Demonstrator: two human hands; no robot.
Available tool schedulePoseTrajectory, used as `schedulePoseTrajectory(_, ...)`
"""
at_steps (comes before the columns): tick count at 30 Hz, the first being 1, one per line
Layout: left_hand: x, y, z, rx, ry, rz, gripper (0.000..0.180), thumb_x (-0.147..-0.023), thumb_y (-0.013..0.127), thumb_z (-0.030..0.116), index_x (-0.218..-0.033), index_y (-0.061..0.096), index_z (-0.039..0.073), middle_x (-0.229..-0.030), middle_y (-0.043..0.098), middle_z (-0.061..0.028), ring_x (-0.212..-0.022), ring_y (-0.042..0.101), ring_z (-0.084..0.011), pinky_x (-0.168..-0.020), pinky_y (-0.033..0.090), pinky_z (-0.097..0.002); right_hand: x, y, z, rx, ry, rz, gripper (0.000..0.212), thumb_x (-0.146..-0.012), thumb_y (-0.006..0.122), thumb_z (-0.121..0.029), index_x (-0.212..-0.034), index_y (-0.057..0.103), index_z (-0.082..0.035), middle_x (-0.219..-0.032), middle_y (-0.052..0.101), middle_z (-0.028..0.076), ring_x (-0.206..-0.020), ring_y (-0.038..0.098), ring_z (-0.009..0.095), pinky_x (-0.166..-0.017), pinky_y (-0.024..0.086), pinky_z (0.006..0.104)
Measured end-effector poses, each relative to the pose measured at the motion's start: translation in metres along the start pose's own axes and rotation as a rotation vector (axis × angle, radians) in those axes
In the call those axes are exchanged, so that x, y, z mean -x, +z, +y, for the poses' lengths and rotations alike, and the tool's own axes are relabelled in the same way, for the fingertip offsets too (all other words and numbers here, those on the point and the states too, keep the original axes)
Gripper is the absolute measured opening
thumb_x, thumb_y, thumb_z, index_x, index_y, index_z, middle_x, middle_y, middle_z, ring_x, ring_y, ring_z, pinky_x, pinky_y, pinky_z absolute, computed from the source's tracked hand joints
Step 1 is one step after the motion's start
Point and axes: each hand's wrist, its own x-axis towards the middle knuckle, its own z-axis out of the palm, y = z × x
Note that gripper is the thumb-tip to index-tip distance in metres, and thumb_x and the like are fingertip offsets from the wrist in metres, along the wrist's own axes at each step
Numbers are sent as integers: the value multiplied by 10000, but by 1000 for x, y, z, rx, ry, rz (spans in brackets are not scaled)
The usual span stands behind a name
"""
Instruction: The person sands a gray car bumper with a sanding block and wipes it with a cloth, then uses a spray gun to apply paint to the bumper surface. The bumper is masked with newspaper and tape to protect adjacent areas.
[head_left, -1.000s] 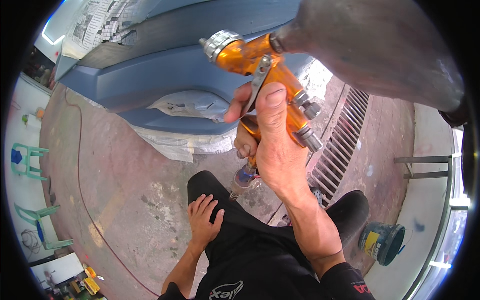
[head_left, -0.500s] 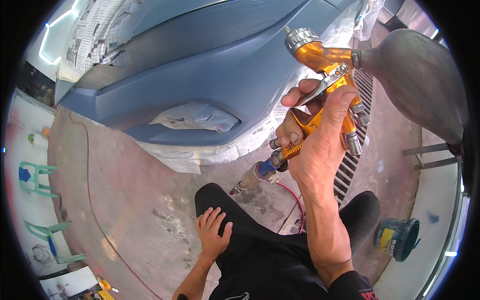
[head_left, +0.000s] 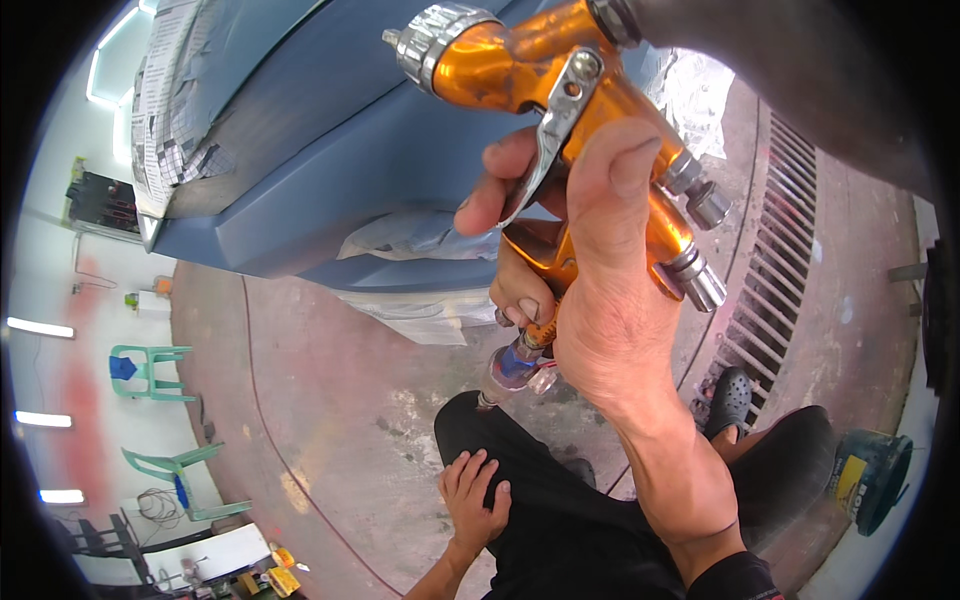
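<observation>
My right hand [head_left: 625,310] grips an orange spray gun [head_left: 520,65] by its handle and holds it up close, nozzle to the left. Its fingers lie on the silver trigger lever [head_left: 550,135]; I cannot tell whether they press it. A dark, blurred paint cup [head_left: 780,70] joins the gun's top. Below the handle hangs an air fitting with a blue band [head_left: 513,366]. Resting on my black-trousered knee, my left hand [head_left: 476,503] is empty, fingers spread. Beyond the gun stands a blue-grey car bumper [head_left: 290,215], its lower opening covered by masking sheet [head_left: 405,240].
Newspaper [head_left: 165,110] masks the bodywork at upper left. A metal floor grate [head_left: 775,250] runs along the right, with a dark bucket [head_left: 870,480] near my knee. Green plastic chairs [head_left: 150,375] stand by the left wall. A thin hose [head_left: 262,420] crosses the floor.
My right hand has brought the spray gun nearer to my head and up to the left. The whole view has shifted, with the room sliding rightward. My left hand stays on the knee.
</observation>
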Motion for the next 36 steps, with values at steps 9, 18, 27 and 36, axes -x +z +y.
schedulePoseTrajectory(9,19,-7,1,-78,-62,14,391,-941,786,226,-1303,787,79,-1501,705,-117,-1474,551,-376,-1242,352,-565,-10,-8,-3,-207,-55,94,838,-1094,457,-834,-1183,660,-26,-910,713,103,-509,460,82,-512,393,264)
schedulePoseTrajectory(18,9,-7,3,-52,-48,15,383,-936,788,195,-1297,784,64,-1482,705,-127,-1452,562,-381,-1231,365,-551,6,12,2,-138,101,-123,705,-1117,565,-722,-1216,625,-26,-891,667,87,-557,457,70,-527,387,254)
schedulePoseTrajectory(27,-14,-3,4,4,-28,60,346,-938,821,223,-1252,810,78,-1451,728,-98,-1433,593,-337,-1224,384,-536,2,4,-29,-93,162,-10,578,-1150,605,-617,-1131,680,-44,-826,654,37,-549,504,71,-500,392,269)
schedulePoseTrajectory(36,-39,8,9,57,12,62,328,-940,830,240,-1226,815,79,-1421,741,-90,-1427,599,-317,-1206,398,-538,10,-5,-62,62,117,62,635,-1156,578,-636,-1188,668,-8,-880,682,76,-535,485,73,-492,399,272)
